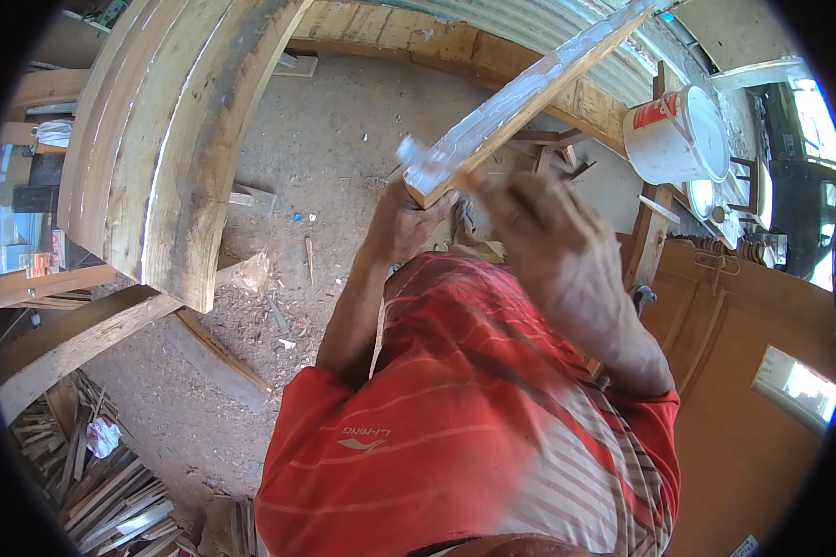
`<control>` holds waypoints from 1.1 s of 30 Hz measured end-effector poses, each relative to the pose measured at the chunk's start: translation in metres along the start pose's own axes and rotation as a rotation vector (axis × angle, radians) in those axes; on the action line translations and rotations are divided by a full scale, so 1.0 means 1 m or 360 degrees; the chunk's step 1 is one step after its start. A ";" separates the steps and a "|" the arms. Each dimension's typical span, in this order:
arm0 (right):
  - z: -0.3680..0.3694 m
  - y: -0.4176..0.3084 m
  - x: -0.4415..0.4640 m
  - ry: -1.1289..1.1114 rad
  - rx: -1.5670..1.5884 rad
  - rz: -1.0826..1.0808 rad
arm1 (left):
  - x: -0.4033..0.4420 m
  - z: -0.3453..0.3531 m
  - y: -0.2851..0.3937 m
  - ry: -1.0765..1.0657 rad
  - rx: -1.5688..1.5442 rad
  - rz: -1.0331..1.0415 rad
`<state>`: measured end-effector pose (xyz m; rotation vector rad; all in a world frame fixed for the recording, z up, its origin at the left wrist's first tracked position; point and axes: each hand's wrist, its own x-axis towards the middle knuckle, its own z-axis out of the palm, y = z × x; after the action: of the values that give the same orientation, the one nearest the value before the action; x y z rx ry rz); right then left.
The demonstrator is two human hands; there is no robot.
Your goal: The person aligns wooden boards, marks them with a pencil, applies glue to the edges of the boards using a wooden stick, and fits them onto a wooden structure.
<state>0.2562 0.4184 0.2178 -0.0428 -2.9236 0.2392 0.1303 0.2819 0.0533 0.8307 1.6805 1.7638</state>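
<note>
A long wooden board (520, 102) slants from the upper right down to the middle, its upper face smeared with a white, glue-like coating. Under its near end, my left hand (409, 223) is wrapped round the wood. Above and right of that end, my right hand (553, 232) is closed and blurred by motion. It holds a small tool (418, 153) with a whitish tip over the coated face; the tool's shape is too smeared to make out.
Glued-up planks (172, 130) stand at the left on a wooden beam (74, 343). A white bucket (678, 136) is at the right, above a brown door panel (715, 343). Scrap wood (121, 501) lies at the lower left on the dusty floor (316, 139).
</note>
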 end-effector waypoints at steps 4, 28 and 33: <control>0.004 -0.007 0.000 0.0006 -0.0043 -0.0044 | 0.000 -0.004 -0.006 -0.0032 -0.0040 -0.0080; -0.012 0.063 0.000 0.0176 -0.0113 0.0223 | 0.003 0.001 0.006 0.0024 0.0185 0.0043; -0.007 0.121 0.013 0.0154 -0.0091 0.0442 | 0.000 0.002 0.001 0.0059 0.0213 -0.0047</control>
<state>0.2467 0.5391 0.2073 -0.4580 -2.8201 0.1894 0.1318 0.2826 0.0540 0.8311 1.8425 1.6709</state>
